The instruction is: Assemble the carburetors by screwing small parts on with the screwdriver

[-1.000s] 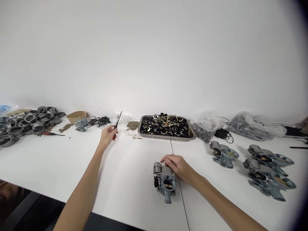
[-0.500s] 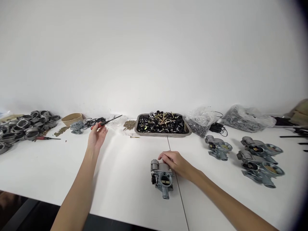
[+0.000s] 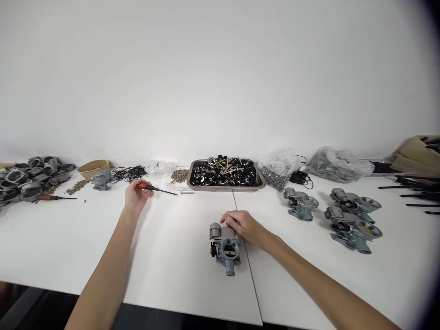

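In my left hand (image 3: 137, 196) is a screwdriver (image 3: 154, 188) with a red and black handle, its dark shaft slanting slightly down to the right above the table. My right hand (image 3: 245, 225) has its fingers curled at the back right of a grey metal carburetor (image 3: 226, 251), which sits on the white table. Its round bore faces me, with a brass-coloured strip inside. Part of the right fingers is hidden behind it. A small brass-coloured part (image 3: 187, 193) lies just beyond the screwdriver's tip.
A metal tray (image 3: 227, 188) of black and brass parts stands at the back. Several carburetors (image 3: 355, 229) lie on the right, near plastic bags (image 3: 338, 164) of parts. On the left are grey castings (image 3: 30, 178), a tan bowl (image 3: 93, 170) and another red-handled screwdriver (image 3: 51, 198).
The screwdriver's tip has swung downward, from pointing up to pointing slightly down. My right hand stays at the carburetor. The whole view has shifted slightly to the right.
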The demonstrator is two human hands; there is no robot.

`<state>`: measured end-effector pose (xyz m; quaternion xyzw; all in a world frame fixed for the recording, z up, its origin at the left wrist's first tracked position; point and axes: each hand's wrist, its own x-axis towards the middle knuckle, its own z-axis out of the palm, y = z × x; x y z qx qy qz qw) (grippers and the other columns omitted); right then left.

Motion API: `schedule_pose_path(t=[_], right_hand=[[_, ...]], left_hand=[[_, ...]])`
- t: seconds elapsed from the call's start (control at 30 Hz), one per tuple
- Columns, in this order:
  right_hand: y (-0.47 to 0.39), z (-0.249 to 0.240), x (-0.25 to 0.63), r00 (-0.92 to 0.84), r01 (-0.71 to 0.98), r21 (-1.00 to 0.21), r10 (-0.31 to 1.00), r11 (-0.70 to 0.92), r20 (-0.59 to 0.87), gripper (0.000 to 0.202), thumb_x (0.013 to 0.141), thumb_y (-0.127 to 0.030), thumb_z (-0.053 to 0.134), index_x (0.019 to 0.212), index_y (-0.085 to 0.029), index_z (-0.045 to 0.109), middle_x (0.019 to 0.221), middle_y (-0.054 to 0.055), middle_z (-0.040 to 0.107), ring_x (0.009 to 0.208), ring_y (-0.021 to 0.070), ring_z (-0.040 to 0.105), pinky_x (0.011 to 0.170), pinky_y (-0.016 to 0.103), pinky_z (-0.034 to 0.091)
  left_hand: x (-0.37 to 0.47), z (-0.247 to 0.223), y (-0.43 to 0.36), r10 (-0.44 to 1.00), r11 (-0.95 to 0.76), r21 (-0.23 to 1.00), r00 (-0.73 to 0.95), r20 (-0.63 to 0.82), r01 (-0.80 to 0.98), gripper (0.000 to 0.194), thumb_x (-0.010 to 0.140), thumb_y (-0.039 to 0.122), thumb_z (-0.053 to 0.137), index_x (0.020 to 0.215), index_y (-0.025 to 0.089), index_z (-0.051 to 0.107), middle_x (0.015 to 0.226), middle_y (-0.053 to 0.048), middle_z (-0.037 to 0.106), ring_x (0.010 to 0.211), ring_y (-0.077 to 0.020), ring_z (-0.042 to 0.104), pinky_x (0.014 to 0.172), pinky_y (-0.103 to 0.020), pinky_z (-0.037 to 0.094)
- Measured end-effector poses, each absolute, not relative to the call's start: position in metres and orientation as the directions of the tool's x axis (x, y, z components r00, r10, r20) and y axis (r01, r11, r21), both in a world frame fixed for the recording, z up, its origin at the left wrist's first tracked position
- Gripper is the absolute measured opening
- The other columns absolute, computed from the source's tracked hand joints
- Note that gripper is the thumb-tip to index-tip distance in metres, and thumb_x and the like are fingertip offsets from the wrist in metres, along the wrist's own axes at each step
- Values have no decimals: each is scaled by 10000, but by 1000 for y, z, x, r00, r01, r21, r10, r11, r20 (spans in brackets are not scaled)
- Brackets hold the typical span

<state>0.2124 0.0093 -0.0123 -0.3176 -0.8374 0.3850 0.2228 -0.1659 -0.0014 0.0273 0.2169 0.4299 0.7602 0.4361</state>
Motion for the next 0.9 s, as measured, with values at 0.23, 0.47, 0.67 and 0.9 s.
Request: schedule_pose_path(t=[0.23,0.47,0.67,0.9], right_hand=[[10,-12,213,-702,358,-784,700,508,133,408,1008,-408,351,869,-181,660,796,31,647,754,178,582,716,282,407],[10,-13,213,-710,359,-774,691,521,136,414,1011,-413,352,864,-178,659,822,42,670,763,184,592,712,286,402],[10,-11,213,-710,351,-778,690,522,142,408,1012,-395,353,870,-175,665,813,37,664,751,179,584,705,281,403],[9,-10,213,-712,350,-774,687,527,145,424,1014,-407,347,876,-175,673,759,30,629,726,179,570,698,282,398]], left_hand=[[-161,22,3,817,-284,869,-576,-1,-405,92,655,183,612,600,118,576,628,-82,608,403,-108,447,409,-273,417],[-171,13,7,680,-373,873,-733,26,-315,72,612,173,645,632,125,595,646,-63,634,510,-143,555,529,-307,538],[-172,12,5,693,-348,881,-721,11,-321,63,624,163,642,650,117,606,647,-69,632,523,-146,561,542,-319,552],[-175,9,6,732,-311,896,-681,13,-318,77,635,182,642,661,120,604,638,-66,623,537,-159,576,496,-298,530]])
